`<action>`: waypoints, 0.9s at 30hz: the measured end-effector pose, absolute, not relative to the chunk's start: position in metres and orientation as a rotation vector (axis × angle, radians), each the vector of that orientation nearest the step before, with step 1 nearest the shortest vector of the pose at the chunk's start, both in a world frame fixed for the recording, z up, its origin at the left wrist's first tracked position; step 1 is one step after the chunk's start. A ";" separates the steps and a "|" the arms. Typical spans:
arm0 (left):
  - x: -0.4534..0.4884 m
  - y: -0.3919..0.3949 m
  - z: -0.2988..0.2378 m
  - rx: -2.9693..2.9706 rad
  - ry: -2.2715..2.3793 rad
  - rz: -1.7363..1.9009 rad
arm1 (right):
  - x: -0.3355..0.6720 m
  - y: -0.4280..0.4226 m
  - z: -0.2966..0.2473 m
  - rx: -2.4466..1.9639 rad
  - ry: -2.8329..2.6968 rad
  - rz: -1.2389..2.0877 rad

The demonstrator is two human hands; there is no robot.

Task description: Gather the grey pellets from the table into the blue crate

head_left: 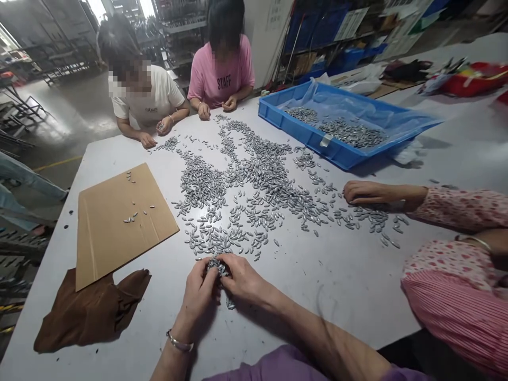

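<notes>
My left hand (199, 294) and my right hand (243, 279) meet at the near edge of a wide spread of small grey oval metal pieces (254, 185) on the grey table (337, 275). Both hands are closed around a small clump of these pieces (219, 268), fingers curled and pressed together. One piece (230, 304) lies on the table just below my right hand. A bracelet (179, 343) sits on my left wrist.
A sheet of cardboard (115, 222) with a few pieces lies to the left, a brown cloth (89, 312) below it. A blue tray (345, 119) of pieces stands at the back right. A co-worker's hand (365, 191) rests at right; two people sit across.
</notes>
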State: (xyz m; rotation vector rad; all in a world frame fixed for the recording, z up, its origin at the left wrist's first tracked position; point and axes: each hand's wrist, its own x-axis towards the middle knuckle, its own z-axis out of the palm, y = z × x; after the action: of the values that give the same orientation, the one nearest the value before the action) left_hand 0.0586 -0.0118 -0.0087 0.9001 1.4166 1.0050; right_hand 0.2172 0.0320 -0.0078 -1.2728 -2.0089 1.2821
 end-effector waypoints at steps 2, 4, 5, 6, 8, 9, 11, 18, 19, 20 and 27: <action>0.063 -0.012 -0.009 0.797 1.389 0.991 | 0.217 0.034 0.001 -1.272 -1.975 1.370; 0.066 -0.011 -0.011 0.714 1.384 1.037 | 0.216 0.036 0.009 -1.264 -1.957 1.438; 0.068 -0.010 -0.012 0.671 1.378 1.081 | 0.214 0.037 0.012 -1.250 -1.968 1.431; 0.070 -0.008 -0.014 0.624 1.365 1.145 | 0.212 0.036 0.015 -1.225 -1.995 1.390; 0.074 -0.005 -0.015 0.463 1.281 1.292 | 0.206 0.033 0.020 -1.149 -2.089 1.239; 0.076 -0.004 -0.016 0.333 1.201 1.360 | 0.202 0.030 0.022 -1.102 -2.145 1.161; 0.078 -0.002 -0.018 0.079 1.025 1.425 | 0.195 0.023 0.026 -1.015 -2.248 1.036; 0.075 -0.007 -0.023 -0.170 0.843 1.331 | 0.205 0.010 0.036 -0.722 -2.259 1.016; 0.075 -0.008 -0.023 -0.189 0.824 1.330 | 0.211 0.012 0.033 -0.746 -2.173 1.033; 0.075 -0.010 -0.022 -0.214 0.797 1.327 | 0.219 0.013 0.029 -0.817 -2.066 1.046; 0.075 -0.012 -0.010 -0.452 0.679 1.322 | 0.237 0.005 -0.011 -1.195 -1.237 1.613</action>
State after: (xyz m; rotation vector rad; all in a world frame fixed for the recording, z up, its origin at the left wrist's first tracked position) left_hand 0.0754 -0.0124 -0.0102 -0.4516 0.6793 1.3224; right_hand 0.2371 0.0046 -0.0105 -1.1954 -1.2367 1.6130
